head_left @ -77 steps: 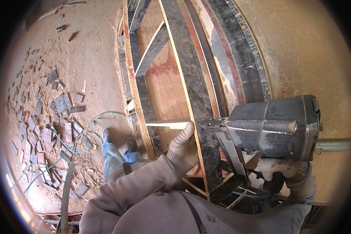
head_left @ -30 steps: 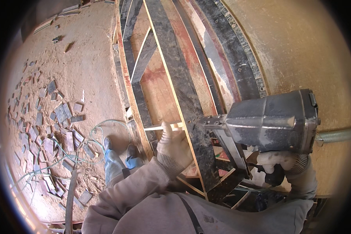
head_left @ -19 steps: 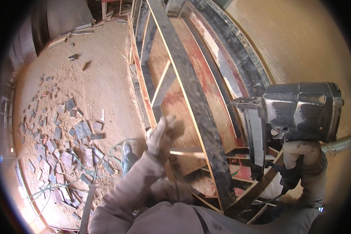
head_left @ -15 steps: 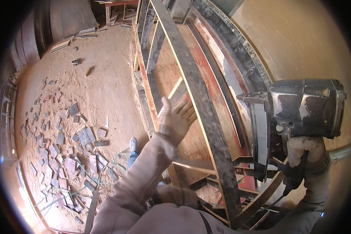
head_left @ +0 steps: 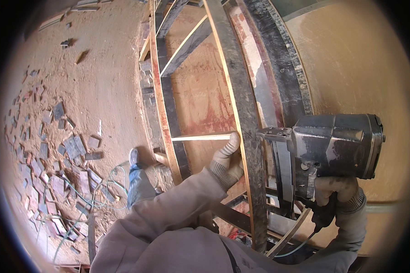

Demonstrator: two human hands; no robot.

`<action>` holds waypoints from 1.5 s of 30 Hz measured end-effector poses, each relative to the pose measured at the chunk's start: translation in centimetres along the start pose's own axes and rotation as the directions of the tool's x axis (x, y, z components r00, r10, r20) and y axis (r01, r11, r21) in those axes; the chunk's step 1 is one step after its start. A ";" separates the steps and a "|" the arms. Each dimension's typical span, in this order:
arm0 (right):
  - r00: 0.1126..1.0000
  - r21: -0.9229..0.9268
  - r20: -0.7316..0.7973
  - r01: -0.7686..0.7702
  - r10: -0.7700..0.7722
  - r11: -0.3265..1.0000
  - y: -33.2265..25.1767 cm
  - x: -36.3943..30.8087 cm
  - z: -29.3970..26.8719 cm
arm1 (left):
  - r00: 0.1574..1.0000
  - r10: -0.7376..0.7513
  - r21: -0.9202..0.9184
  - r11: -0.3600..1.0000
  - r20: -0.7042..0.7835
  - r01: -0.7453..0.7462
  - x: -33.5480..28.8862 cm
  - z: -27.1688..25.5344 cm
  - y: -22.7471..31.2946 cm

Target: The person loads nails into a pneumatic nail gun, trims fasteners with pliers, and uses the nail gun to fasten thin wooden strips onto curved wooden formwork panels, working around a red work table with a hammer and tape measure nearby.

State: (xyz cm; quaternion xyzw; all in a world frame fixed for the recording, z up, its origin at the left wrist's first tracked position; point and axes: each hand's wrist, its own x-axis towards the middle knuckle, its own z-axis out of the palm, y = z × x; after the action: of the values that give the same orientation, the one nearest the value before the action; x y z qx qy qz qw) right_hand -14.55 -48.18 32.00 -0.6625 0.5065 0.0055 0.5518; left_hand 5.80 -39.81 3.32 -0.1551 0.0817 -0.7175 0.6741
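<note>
My right hand (head_left: 336, 190), in a dirty pale glove, is closed around the handle of a large black nail gun (head_left: 337, 145). Its nose points left, beside a long dark plank (head_left: 242, 91) that runs away from me. My gloved left hand (head_left: 228, 159) grips a wooden crosspiece (head_left: 202, 137) where it meets this plank. The thumb lies at the crosspiece's end, and the other fingers are mostly hidden. The crosspiece's far end reaches the frame's left rail (head_left: 164, 113).
Scraps of wood (head_left: 75, 148) litter the floor at left, with a thin green hose (head_left: 109, 184) among them. Slanted braces (head_left: 187, 45) span the far part of the frame. A tan panel (head_left: 351, 68) stands at right. Below left, a jeans-clad leg (head_left: 140, 184) shows.
My left hand has gone from open and spread to gripping the crosspiece, which now lies straight across the frame. The nail gun has come left and lower, nearer the plank. The view has shifted.
</note>
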 end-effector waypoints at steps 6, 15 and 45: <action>0.980 -0.128 0.142 -0.118 0.136 0.985 -3.8 1.0 1.1 | 0.997 -0.032 0.004 0.999 -0.069 0.032 0.5 1.1 0.4; 0.939 -0.013 0.314 -0.144 0.141 0.989 -4.4 3.0 2.3 | 0.998 -0.058 -0.009 0.998 -0.008 0.058 0.4 2.0 1.0; 0.964 0.237 -0.020 -0.252 0.264 0.938 -7.3 4.9 -0.4 | 0.869 0.371 0.478 0.858 -0.328 -0.186 -2.9 -0.6 13.1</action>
State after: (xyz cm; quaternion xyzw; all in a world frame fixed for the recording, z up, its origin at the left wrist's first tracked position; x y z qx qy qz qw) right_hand -7.48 -52.62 34.70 -0.5212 0.6002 0.0017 0.6067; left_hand 18.03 -38.00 -1.87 0.1652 0.0820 -0.6259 0.7578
